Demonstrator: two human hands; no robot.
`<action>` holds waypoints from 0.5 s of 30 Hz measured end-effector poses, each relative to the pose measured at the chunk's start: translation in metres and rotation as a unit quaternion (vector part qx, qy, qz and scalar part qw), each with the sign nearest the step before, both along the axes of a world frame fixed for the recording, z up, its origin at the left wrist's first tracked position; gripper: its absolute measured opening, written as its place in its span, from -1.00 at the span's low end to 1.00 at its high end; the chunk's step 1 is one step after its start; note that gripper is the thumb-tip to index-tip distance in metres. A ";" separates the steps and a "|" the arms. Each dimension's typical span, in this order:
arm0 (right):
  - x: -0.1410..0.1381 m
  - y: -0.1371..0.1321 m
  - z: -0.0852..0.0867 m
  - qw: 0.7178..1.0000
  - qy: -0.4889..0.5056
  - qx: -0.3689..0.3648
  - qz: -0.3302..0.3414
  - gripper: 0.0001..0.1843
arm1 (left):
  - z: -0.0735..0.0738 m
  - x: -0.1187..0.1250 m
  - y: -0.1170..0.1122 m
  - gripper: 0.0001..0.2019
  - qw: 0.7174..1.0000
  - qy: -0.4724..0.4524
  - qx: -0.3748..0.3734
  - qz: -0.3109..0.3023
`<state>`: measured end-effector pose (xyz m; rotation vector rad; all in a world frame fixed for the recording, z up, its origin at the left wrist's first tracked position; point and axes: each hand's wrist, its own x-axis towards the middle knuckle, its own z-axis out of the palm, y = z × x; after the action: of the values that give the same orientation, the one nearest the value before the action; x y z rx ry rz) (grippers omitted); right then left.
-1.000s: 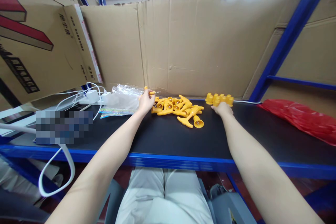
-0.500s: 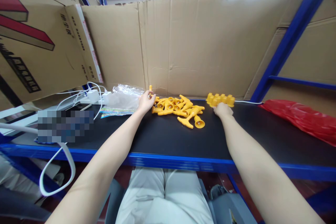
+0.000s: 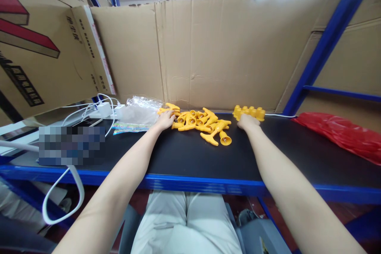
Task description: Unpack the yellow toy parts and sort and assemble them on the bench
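Note:
A pile of yellow funnel-shaped plastic parts (image 3: 205, 124) lies on the black shelf top (image 3: 190, 154) against the cardboard wall. My left hand (image 3: 165, 120) rests at the pile's left edge, fingers curled down over a yellow part that shows on both sides of it. A tight cluster of yellow caps (image 3: 250, 111) stands to the right of the pile. My right hand (image 3: 248, 121) touches the front of that cluster; the back of the hand hides its fingers.
A crumpled clear plastic bag (image 3: 139, 112) and white chargers with cables (image 3: 102, 110) lie to the left. A red plastic bag (image 3: 342, 135) lies at the right. Cardboard sheets (image 3: 220, 51) wall in the back and left. A blue shelf post (image 3: 324, 43) rises at the right.
My left hand, which held a yellow part upright above the pile, has come down onto the pile's left edge. My right hand has slid forward to the caps.

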<state>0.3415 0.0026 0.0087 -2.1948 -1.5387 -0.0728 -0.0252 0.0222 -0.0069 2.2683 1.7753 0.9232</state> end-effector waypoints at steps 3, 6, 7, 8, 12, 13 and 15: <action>-0.010 -0.005 0.008 0.992 -0.029 -0.119 -0.032 -0.56 | 0.003 0.001 -0.003 -0.56 0.998 0.020 -0.065 -0.004; -0.016 -0.010 0.013 0.989 -0.049 -0.140 -0.021 -0.56 | 0.004 0.002 -0.005 -0.52 0.996 0.006 -0.087 -0.009; -0.017 -0.012 0.014 0.988 -0.051 -0.142 -0.018 -0.56 | 0.004 0.003 -0.005 -0.52 0.996 -0.004 -0.089 -0.010; -0.017 -0.013 0.015 0.988 -0.052 -0.143 -0.016 -0.56 | 0.003 0.003 -0.004 -0.51 0.996 -0.016 -0.091 -0.011; -0.019 -0.016 0.016 0.989 -0.049 -0.139 -0.010 -0.55 | 0.000 0.003 -0.003 -0.49 0.993 -0.062 -0.098 -0.011; -0.019 -0.016 0.017 0.989 -0.048 -0.136 -0.010 -0.55 | 0.000 0.004 -0.003 -0.49 0.992 -0.069 -0.101 -0.008; -0.020 -0.016 0.017 0.991 -0.045 -0.124 -0.008 -0.55 | 0.000 0.004 -0.004 -0.48 0.992 -0.077 -0.105 -0.002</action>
<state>0.3219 -0.0137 0.0262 -2.4257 -1.6578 0.0156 -0.0208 0.0178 -0.0069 2.0157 1.7127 0.8416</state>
